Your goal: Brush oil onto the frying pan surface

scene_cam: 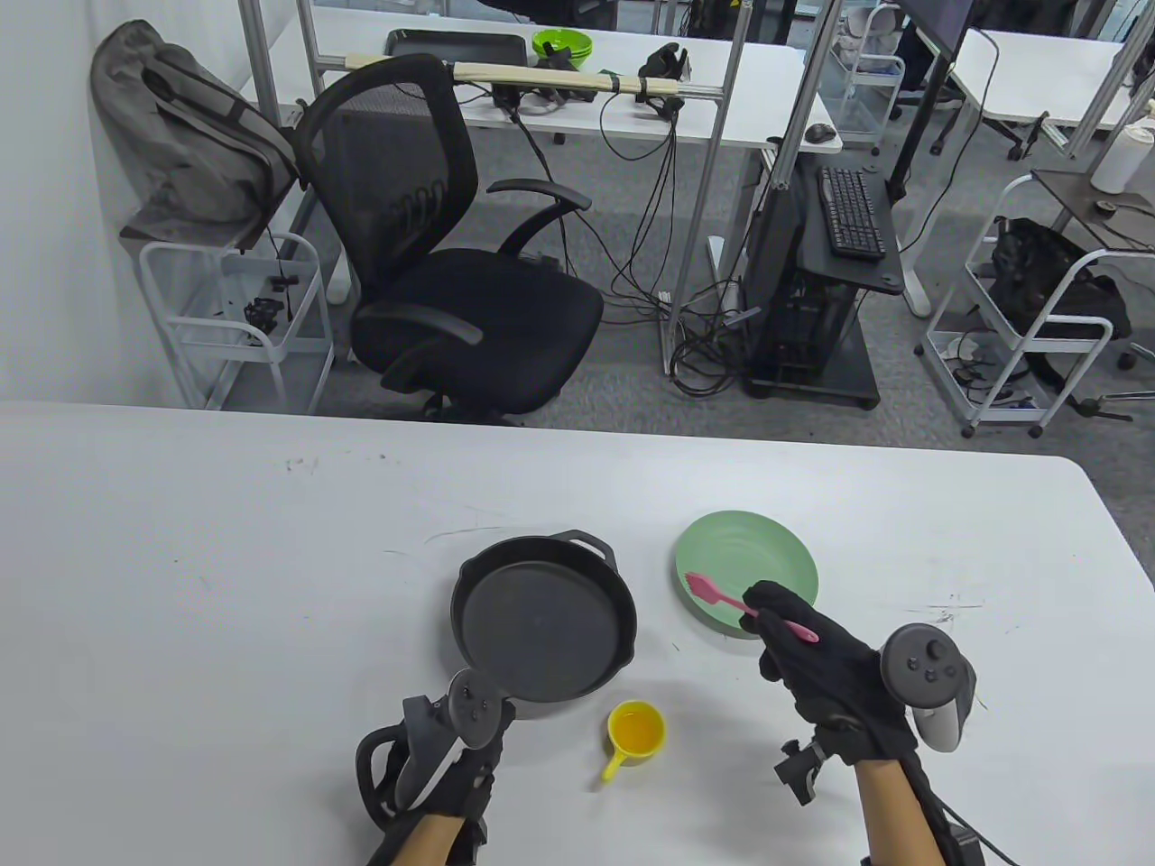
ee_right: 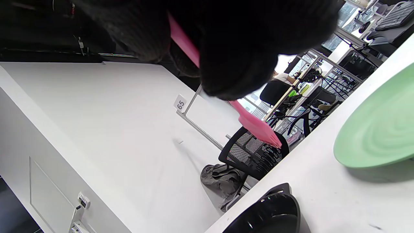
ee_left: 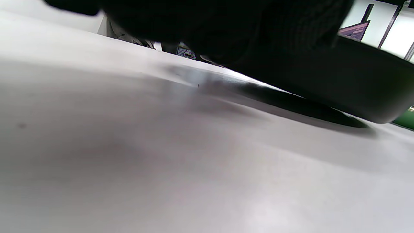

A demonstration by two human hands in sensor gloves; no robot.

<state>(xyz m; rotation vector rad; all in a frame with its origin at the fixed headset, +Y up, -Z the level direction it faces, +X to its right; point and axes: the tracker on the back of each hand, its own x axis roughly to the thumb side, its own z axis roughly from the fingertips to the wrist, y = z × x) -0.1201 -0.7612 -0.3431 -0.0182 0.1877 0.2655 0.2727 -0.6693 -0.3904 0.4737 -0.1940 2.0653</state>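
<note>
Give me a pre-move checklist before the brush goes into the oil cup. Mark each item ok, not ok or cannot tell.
1. Brush in hand: the right hand holds the pink brush by its handle, bristles pointing away. Ok.
2. Brush clear of the green plate: in the right wrist view it is lifted off. Ok.
3. Oil available: the yellow cup stands upright with yellow liquid inside. Ok.
4. Pan steadied: the left hand is at the frying pan handle, but its grip is hidden under the tracker. Cannot tell.
5. Pan surface free: nothing lies in it. Ok.
6. Bristles loaded with oil: cannot tell.
</note>
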